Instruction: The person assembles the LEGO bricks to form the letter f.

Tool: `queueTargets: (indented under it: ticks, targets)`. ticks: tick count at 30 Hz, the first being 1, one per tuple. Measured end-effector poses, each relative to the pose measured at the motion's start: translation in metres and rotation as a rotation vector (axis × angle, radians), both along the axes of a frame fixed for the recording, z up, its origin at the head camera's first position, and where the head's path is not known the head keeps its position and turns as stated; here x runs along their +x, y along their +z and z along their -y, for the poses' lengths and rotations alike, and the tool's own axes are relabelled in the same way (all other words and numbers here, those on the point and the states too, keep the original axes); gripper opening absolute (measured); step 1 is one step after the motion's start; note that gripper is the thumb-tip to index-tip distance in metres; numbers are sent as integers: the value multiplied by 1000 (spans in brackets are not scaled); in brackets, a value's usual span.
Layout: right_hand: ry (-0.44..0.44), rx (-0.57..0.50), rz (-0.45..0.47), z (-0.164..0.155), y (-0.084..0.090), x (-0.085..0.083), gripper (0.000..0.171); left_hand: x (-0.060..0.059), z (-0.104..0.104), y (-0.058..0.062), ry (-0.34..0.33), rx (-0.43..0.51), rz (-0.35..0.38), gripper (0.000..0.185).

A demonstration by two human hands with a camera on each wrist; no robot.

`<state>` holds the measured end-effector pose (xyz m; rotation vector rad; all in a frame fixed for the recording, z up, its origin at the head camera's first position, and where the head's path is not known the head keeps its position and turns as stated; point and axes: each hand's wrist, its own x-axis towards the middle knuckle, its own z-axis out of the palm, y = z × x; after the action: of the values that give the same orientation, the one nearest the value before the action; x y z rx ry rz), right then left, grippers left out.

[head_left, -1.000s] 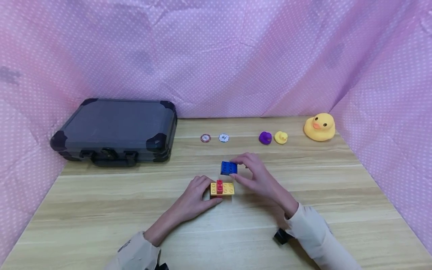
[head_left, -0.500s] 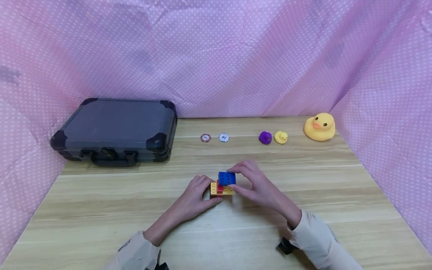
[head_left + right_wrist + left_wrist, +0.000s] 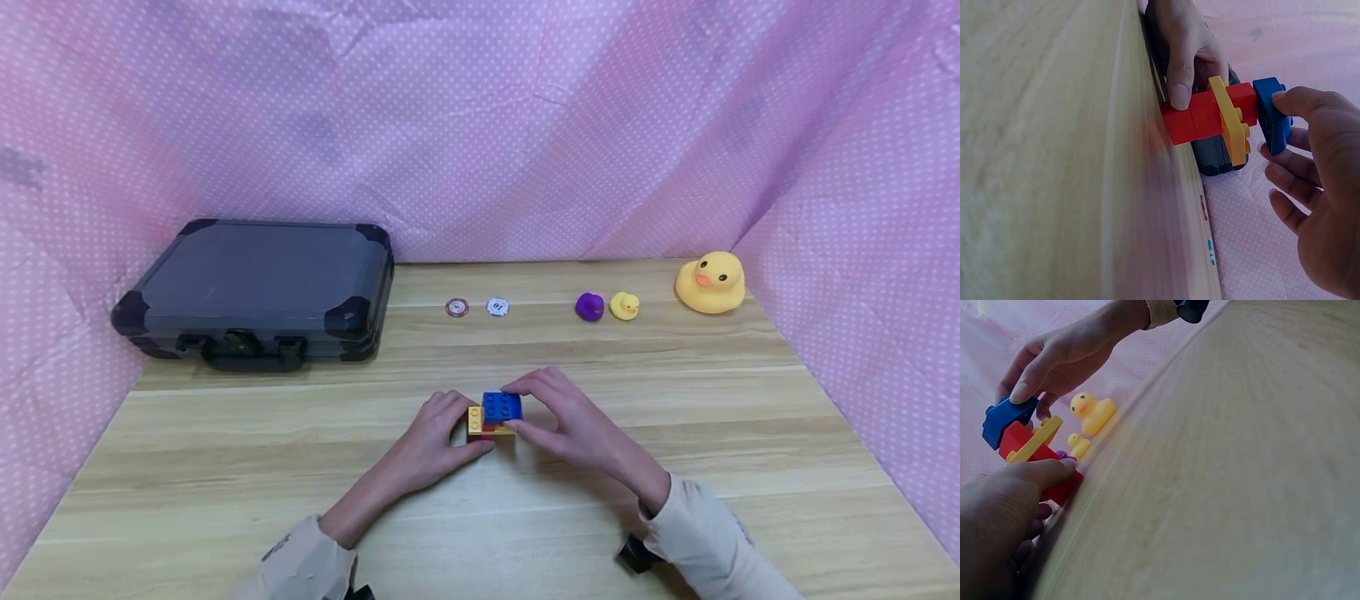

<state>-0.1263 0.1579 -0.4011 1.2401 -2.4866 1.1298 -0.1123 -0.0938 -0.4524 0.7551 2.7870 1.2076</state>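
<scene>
A small stack of toy building bricks stands on the wooden table (image 3: 480, 517). Its red bottom bricks (image 3: 1194, 122) carry a yellow plate (image 3: 1230, 122) with a red brick (image 3: 1244, 100) on top. My left hand (image 3: 429, 442) grips the red bottom bricks from the left, thumb on the near side. Between thumb and fingers, my right hand (image 3: 573, 421) pinches a blue brick (image 3: 501, 407) at the top of that upper red brick. In the right wrist view the blue brick looks slightly tilted; whether it is fully seated I cannot tell.
Back left, a grey case (image 3: 262, 271) with black corners lies closed. Behind the stack lie a red chip (image 3: 457, 307) and a white-blue chip (image 3: 497, 307). Further right sit a purple duck (image 3: 589, 307), a small yellow duck (image 3: 624, 306) and a large yellow duck (image 3: 710, 283).
My right hand has brought the blue brick toward me and slightly left, from behind the stack to over its upper red brick. My left hand has stayed in place on the stack.
</scene>
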Motion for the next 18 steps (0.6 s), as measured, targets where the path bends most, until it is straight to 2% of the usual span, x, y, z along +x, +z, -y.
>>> queueTargets:
  ticks: [9,18]
  targets:
    - [34,24,10,0,2,1,38,0,-1,0,-2,-5,-4,36]
    - [48,128,-84,2,12,-1,35,-1,0,-1,-1,-2,12,36]
